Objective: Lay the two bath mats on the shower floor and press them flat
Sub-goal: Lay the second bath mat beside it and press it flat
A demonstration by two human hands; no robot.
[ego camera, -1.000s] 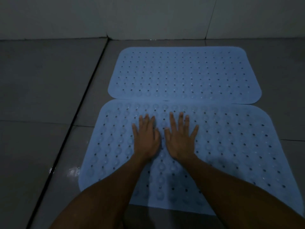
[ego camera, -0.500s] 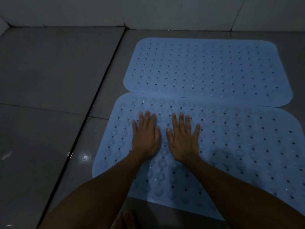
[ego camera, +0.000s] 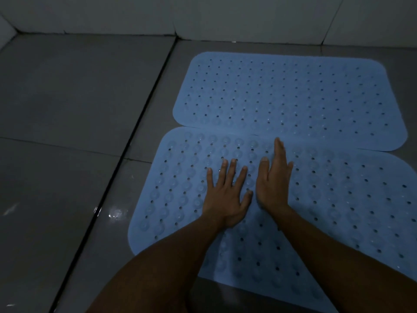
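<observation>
Two blue perforated bath mats are laid edge to edge on the grey tiled shower floor [ego camera: 79, 98]: the far mat [ego camera: 293, 98] and the near mat [ego camera: 338, 199]. The left hand [ego camera: 225, 195] is spread flat on the near mat, fingers straight; the right hand [ego camera: 274, 177] is held open, tilted on edge. The mats are judged soft, limp and light, with suction cups underneath, so flat palm pressure is called for, not gripping.

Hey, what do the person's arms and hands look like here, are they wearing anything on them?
Both forearms are bare as far as the picture shows: no sleeves, no gloves. The left hand and right hand show no ring, watch or bracelet that I can make out, though the light is dim. Short fingernails are visible on both.
</observation>
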